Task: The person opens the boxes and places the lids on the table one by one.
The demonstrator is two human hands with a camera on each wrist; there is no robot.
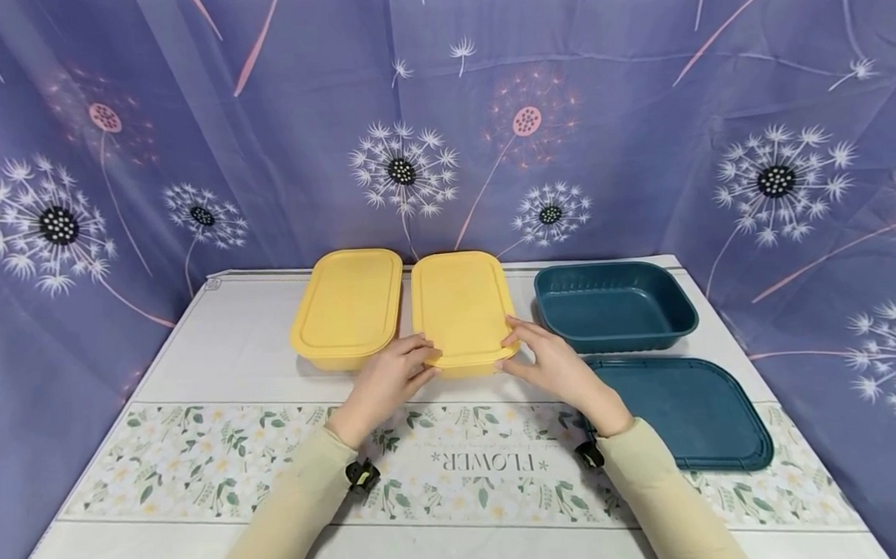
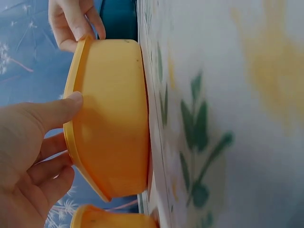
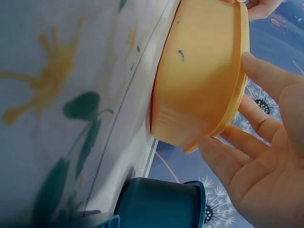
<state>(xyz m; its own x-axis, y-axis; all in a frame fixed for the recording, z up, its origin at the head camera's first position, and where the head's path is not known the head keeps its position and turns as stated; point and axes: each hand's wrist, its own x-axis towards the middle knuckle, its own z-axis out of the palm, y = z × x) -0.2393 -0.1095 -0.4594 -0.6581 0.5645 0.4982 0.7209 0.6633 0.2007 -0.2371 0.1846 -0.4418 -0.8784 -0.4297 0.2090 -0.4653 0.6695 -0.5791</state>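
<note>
A yellow lidded food container (image 1: pixel 460 300) stands on the table between my hands, its lid seated on top. My left hand (image 1: pixel 392 378) holds its near left corner, the thumb (image 2: pixel 71 102) at the front rim and the other fingers around the lid's edge. At the near right corner my right hand (image 1: pixel 553 367) holds the rim, with the thumb (image 3: pixel 256 69) on the front and fingers along the side. In both wrist views the lid rim meets the container wall, and small dark marks show on the front wall.
Left of it stands a second yellow lidded container (image 1: pixel 350 305). An open dark teal container (image 1: pixel 614 305) sits at the right, and a matching teal lid (image 1: pixel 694 415) lies in front of it, partly behind my right arm. A floral runner (image 1: pixel 231 464) crosses the white table; a purple curtain (image 1: pixel 297 86) hangs behind.
</note>
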